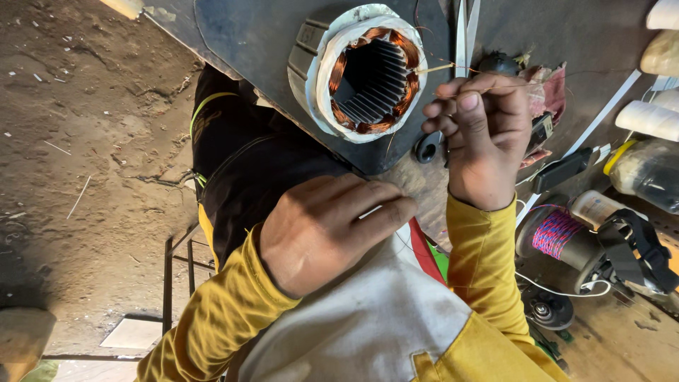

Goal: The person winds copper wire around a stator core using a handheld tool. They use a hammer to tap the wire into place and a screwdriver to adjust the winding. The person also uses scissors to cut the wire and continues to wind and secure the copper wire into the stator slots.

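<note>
- We cannot see how the motor core (373, 71) is held in place: a dark metal plate (247, 35) surrounds it and runs out of the top edge.
- Much of the bench (622, 42) is cut off at the right, where pale spools (647, 119) show only in part.
- Our right hand (484, 138) is pinched shut on a thin wire (488, 86), so fine that we lose it against the bench.
- Our left hand (329, 230) rests below the core with fingers curled together; a thin white strip (370, 211) lies between them, and we cannot tell how firmly it is gripped.
- The core is a round ring, tilted toward us, just above the left hand and just beside the right.
- Its inside is ribbed dark metal with slots, ringed by shiny copper windings and an outer collar of white paper.
- A small wooden stick (433, 68) pokes from the windings toward the right hand.
- Near the right sleeve stands a reel (559, 237) wound with red and blue thread, and a black strap (647, 247) lies beside it.
- Both sleeves are yellow cloth; the ground (85, 141) on the left is bare, cracked earth.
</note>
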